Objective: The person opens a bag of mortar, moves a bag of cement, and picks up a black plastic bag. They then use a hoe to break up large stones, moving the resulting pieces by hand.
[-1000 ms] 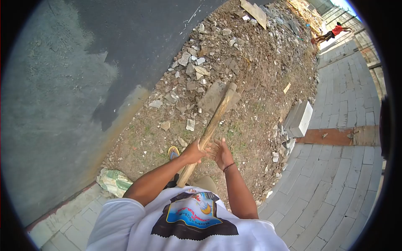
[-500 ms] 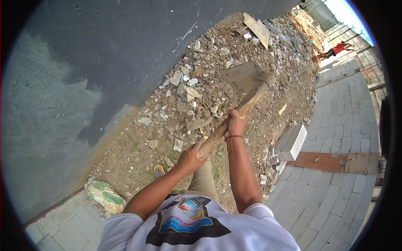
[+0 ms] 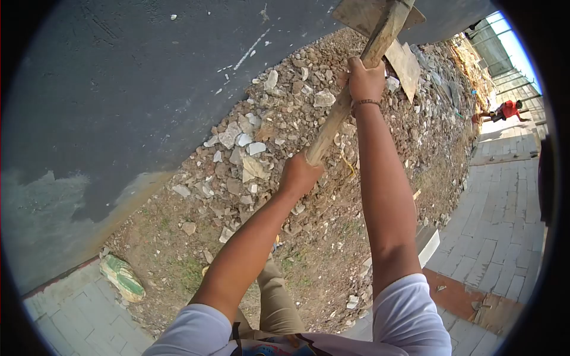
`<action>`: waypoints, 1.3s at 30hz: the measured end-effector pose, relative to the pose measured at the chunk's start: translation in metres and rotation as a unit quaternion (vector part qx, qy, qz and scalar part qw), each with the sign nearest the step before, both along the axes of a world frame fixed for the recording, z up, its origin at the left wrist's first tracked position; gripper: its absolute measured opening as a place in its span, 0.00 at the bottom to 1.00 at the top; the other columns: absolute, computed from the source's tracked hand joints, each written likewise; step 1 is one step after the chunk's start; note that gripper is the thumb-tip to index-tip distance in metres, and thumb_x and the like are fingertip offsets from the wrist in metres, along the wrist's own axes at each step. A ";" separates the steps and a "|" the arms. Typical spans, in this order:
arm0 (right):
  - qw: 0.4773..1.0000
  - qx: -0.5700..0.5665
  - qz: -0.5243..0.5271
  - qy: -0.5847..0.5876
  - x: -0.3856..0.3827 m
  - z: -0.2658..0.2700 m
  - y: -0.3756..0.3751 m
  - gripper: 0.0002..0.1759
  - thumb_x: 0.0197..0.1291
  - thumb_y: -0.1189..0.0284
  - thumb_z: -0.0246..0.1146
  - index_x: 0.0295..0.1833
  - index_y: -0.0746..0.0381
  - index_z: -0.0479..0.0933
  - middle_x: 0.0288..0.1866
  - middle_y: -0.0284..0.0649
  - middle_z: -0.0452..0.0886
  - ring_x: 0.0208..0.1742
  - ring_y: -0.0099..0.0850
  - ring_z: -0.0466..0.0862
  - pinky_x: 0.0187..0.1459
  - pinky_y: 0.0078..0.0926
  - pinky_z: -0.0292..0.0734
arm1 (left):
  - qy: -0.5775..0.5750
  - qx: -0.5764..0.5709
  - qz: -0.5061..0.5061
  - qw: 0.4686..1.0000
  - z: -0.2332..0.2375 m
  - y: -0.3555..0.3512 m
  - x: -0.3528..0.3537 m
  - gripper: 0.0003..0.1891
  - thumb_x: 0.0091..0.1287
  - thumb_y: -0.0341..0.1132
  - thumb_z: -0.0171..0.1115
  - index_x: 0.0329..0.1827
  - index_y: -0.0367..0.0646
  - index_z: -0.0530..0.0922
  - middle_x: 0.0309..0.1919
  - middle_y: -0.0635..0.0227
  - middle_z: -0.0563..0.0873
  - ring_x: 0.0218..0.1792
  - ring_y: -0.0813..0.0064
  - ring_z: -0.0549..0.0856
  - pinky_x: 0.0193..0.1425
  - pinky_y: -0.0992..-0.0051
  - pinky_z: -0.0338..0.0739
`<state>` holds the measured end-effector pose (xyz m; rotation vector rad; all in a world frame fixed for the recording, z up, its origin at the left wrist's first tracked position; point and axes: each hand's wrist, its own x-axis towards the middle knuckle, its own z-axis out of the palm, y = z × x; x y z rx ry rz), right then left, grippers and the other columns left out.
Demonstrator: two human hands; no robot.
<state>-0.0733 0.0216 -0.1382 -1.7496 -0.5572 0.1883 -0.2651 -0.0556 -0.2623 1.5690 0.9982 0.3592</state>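
My left hand (image 3: pixel 300 175) is closed round the lower end of a wooden handle (image 3: pixel 329 132). Higher up the same handle, my right hand (image 3: pixel 366 82), with a bracelet at the wrist, grips it near the head. The hoe's flat metal blade (image 3: pixel 361 15) is raised at the top of the view, in front of the dark wall. Both arms are stretched out over a heap of broken stones and rubble (image 3: pixel 279 127). The blade does not touch the heap.
A dark painted wall (image 3: pixel 130 89) runs along the left. Grey block walling (image 3: pixel 487 219) stands at the right, with a white block (image 3: pixel 427 244) beside it. A green and white sack (image 3: pixel 122 277) lies lower left. A person in red (image 3: pixel 507 111) is far off, upper right.
Both hands have moved up and away from my body, lifting the hoe. Its blade has gone from low over the rubble to the top of the view. The far person's pose has changed.
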 end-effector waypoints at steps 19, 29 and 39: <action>0.963 -0.259 -0.049 -0.060 0.021 -0.191 -0.007 0.29 0.50 0.60 0.70 0.53 0.69 0.75 0.46 0.56 0.86 0.51 0.51 0.86 0.56 0.41 0.80 | 0.020 -0.150 0.024 0.988 -0.117 -0.062 -0.007 0.21 0.56 0.35 0.66 0.53 0.34 0.81 0.37 0.46 0.89 0.38 0.52 0.90 0.43 0.60 0.84; 0.938 -0.327 -0.003 -0.117 -0.135 -0.198 0.006 0.30 0.50 0.62 0.70 0.56 0.66 0.73 0.47 0.58 0.84 0.50 0.51 0.86 0.57 0.42 0.79 | -0.009 -0.314 0.047 0.948 -0.136 -0.063 -0.122 0.15 0.55 0.34 0.65 0.43 0.33 0.82 0.27 0.54 0.87 0.25 0.66 0.89 0.30 0.67 0.83; 0.972 -0.094 0.048 0.210 -0.218 -0.250 -0.128 0.05 0.58 0.78 0.60 0.36 0.66 0.70 0.23 0.40 0.75 0.17 0.31 0.79 0.17 0.33 0.77 | 0.139 -0.116 -0.001 0.983 -0.169 -0.163 -0.251 0.21 0.56 0.38 0.68 0.53 0.41 0.81 0.39 0.45 0.88 0.44 0.48 0.88 0.49 0.57 0.83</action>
